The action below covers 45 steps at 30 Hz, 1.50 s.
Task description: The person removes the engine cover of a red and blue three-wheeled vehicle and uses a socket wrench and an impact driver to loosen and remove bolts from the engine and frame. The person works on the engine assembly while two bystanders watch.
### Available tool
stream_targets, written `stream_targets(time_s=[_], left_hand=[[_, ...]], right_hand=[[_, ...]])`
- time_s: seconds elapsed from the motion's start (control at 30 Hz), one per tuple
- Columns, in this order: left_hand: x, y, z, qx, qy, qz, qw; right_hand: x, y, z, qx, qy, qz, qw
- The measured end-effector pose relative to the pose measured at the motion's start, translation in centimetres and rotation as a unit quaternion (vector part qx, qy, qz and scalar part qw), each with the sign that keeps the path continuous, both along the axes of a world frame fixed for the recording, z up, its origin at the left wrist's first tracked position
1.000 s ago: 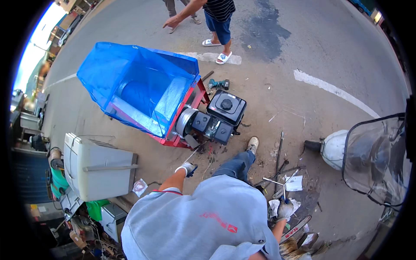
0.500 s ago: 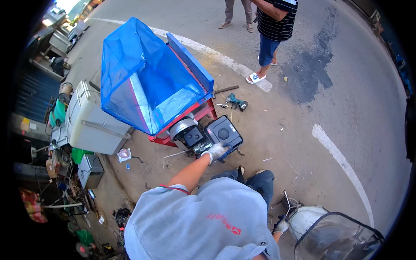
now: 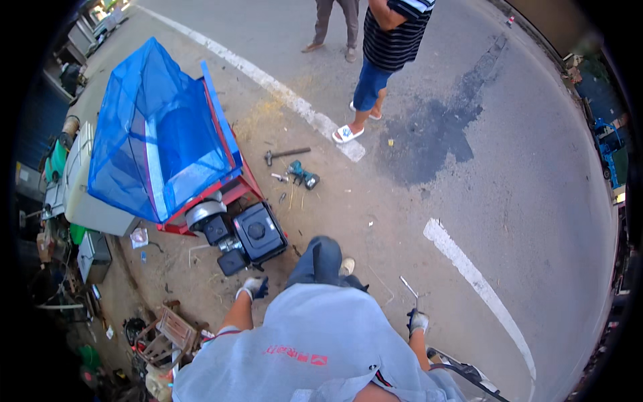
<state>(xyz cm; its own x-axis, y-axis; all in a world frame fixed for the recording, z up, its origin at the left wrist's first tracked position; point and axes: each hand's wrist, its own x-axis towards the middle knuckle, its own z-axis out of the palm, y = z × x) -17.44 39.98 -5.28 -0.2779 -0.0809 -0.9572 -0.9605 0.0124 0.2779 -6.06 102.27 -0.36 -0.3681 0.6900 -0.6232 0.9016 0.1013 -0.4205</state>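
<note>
My gloved left hand (image 3: 252,288) hangs just below a black engine (image 3: 258,233), apart from it, with loosely spread fingers and nothing visible in them. The engine is mounted at the end of a red-framed machine (image 3: 236,191) with a blue mesh-covered hopper (image 3: 181,144). My gloved right hand (image 3: 417,320) grips a silver Y-shaped socket wrench (image 3: 410,287) low at my right side. On the ground beyond the engine lie a teal cordless drill (image 3: 305,175) and a hammer (image 3: 287,153).
Two people (image 3: 392,40) stand on the road beyond the tools, one in white slides. At the left are a white box (image 3: 100,208), a wooden stool (image 3: 177,327) and piled clutter. A dark-framed object (image 3: 462,372) is behind my right hand. Painted lines cross the road.
My left hand went up to the engine and has since drawn back from it. My right hand still carries the wrench. The view has shifted, bringing more of the road on the right into sight.
</note>
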Motion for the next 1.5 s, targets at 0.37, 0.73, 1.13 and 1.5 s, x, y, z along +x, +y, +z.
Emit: stream_targets(time_s=[0.37,0.73,1.13,1.5], left_hand=[[-8.6,7.2,4.6,-0.041,0.073,0.106,0.991],[-22.4,6.9,-0.2,-0.002,0.086,0.182,0.980],[-23.6,9.9,0.7,-0.030,0.068,0.407,0.911],[-22.1,22.4,4.4,-0.060,-0.128,0.422,0.896]], right_hand=[[-19.3,1.9,-0.5,-0.098,0.002,0.118,0.988],[-42.9,-1.9,1.9,-0.085,-0.023,0.261,0.961],[-65.7,-5.5,0.2,-0.075,-0.033,0.412,0.907],[-79.8,-12.4,1.7,-0.283,0.035,0.508,0.813]])
